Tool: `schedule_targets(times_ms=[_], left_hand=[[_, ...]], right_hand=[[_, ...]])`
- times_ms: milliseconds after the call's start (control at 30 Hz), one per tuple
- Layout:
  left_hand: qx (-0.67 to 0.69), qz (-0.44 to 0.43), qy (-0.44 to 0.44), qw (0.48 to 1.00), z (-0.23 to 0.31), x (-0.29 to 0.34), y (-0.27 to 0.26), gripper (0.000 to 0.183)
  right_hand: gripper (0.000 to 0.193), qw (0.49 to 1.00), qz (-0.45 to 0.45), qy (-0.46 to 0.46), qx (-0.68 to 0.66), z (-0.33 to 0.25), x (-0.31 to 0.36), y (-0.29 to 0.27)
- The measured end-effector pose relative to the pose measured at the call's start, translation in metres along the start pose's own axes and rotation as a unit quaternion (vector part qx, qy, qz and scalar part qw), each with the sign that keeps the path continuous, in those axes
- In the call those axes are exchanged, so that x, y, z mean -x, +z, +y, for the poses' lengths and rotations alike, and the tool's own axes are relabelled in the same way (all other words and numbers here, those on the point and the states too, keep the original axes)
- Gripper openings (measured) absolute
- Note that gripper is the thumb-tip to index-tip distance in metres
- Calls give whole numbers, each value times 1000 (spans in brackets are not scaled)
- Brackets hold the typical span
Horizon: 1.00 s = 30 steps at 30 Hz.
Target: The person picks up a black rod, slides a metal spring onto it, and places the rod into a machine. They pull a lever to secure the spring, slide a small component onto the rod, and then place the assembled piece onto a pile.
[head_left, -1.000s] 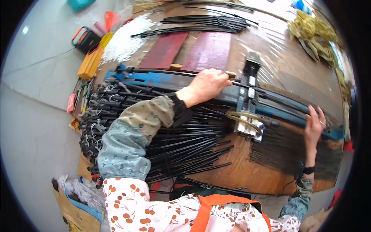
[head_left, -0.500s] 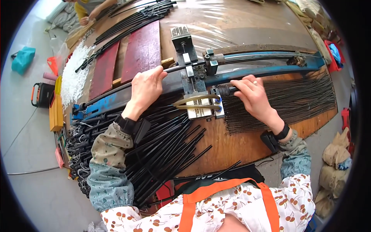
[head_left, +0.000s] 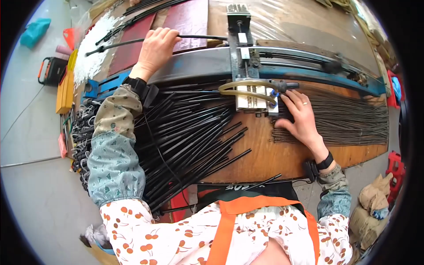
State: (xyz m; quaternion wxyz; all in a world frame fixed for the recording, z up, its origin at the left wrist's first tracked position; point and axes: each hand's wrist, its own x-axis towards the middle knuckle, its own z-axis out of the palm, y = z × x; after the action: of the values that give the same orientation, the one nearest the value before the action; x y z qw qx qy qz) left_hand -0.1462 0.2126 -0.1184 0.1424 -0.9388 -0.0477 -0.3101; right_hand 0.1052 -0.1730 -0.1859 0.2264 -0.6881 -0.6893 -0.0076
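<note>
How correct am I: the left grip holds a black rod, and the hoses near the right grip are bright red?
The colour is wrong: the head view shows yellowish-brown hoses near the right grip. The left grip does hold a black rod.

Rods (head_left: 194, 132) left of apparent wires (head_left: 349, 115).
</note>
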Motion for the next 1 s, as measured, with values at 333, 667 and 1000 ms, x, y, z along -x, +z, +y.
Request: schedule_targets(times_ms=[333, 667, 1000], left_hand=[[94, -251, -12, 963, 129, 41, -35, 5], [189, -308, 20, 932, 121, 37, -30, 8], [98, -313, 59, 943, 118, 8, -55, 32]], right_hand=[[28, 994, 83, 8, -73, 12, -7, 10], [11, 956, -54, 132, -256, -24, -14, -30], [21, 962, -137, 133, -196, -31, -19, -33]])
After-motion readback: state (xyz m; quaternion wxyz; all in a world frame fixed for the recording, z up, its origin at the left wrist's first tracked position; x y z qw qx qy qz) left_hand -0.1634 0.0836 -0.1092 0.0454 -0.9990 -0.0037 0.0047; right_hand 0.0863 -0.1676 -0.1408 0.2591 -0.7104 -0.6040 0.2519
